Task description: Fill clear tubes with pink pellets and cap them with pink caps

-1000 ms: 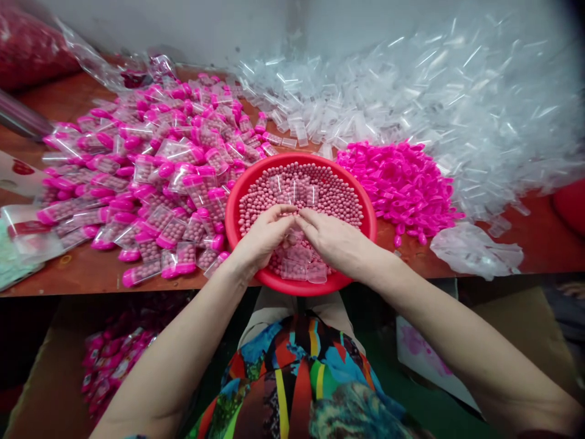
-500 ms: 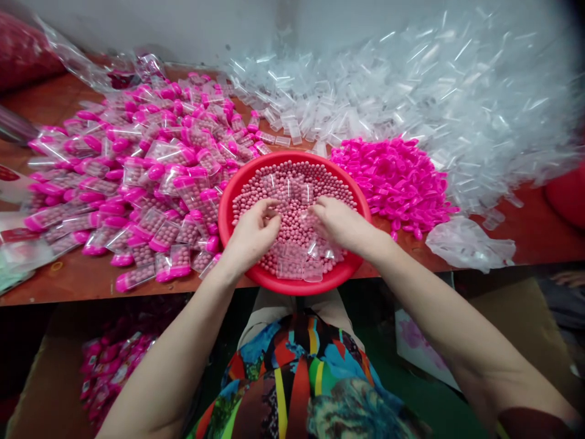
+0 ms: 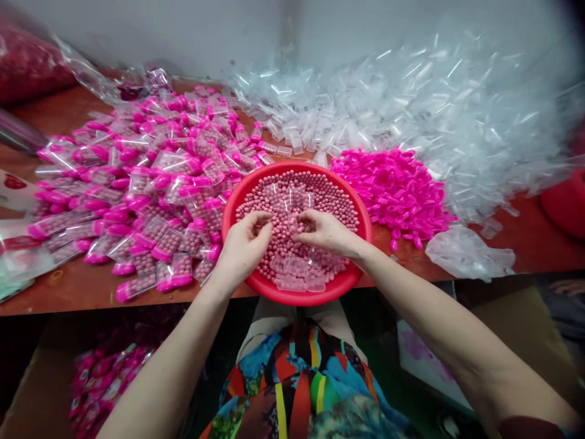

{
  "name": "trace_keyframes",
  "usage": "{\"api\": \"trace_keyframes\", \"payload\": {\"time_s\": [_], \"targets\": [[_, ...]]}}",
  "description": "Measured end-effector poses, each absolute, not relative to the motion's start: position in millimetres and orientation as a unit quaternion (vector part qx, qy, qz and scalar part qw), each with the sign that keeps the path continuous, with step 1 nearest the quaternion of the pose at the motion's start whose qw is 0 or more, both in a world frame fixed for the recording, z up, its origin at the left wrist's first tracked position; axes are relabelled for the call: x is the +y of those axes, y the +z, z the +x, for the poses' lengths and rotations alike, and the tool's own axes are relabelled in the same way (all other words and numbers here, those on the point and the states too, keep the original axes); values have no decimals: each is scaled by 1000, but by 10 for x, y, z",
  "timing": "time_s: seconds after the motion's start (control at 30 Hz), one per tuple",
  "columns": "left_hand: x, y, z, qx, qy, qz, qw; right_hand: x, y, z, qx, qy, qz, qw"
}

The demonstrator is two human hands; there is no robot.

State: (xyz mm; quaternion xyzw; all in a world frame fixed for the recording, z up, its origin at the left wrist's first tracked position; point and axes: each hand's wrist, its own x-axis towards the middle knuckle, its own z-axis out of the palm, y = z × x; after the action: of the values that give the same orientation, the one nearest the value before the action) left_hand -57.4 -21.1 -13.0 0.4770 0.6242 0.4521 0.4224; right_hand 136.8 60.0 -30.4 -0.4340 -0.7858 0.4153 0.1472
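A red plastic basin [image 3: 366, 244] of small pink beads [image 3: 336, 188] sits at the table's front edge. Several clear plastic containers [image 3: 292, 281] lie on the beads, at the basin's near side and towards its back. Over the basin's left part, my left hand [image 3: 244, 247] is closed, fingers curled towards the thumb; what they hold, if anything, is too small to tell. Opposite it, my right hand [image 3: 326, 231] pinches what looks like a clear container [image 3: 298, 227] just above the beads. My fingers partly hide it.
Bead-filled containers with pink caps [image 3: 150, 183] are heaped on the left. Loose pink caps [image 3: 393, 189] lie right of the basin, before a large pile of clear containers [image 3: 457, 110]. A crumpled plastic bag [image 3: 470, 251] rests at the right front edge. Below the table are pink packages [image 3: 107, 378].
Both hands stay over the basin; my right hand has shifted slightly left, towards my left hand. The whole scene sits a little lower as the camera has tilted.
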Motion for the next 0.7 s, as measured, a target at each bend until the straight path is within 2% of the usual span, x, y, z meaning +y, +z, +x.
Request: {"api": "trace_keyframes", "payload": {"time_s": [0.17,0.27,0.37,0.5,0.6,0.67,0.7], "targets": [[-249,-78,-502,601,350,608,383,848,-259,1542,-743,271,-580,195],[-305,-77,-504,562,254,714,331,960,-363,1519,-746,208,-607,179],[-352,-88,-555,559,232,741,293,939,-393,1498,-765,176,-602,144],[-369,-85,-618,597,277,694,291,669,-186,1489,-833,200,-498,132],[-365,-78,-618,607,289,677,301,382,-30,1424,-890,306,-337,28],[-371,-74,-614,607,296,672,304,243,-3,1369,-903,319,-286,-32],[-378,-70,-615,605,299,671,307,207,-9,1352,-905,313,-286,-33]]}}
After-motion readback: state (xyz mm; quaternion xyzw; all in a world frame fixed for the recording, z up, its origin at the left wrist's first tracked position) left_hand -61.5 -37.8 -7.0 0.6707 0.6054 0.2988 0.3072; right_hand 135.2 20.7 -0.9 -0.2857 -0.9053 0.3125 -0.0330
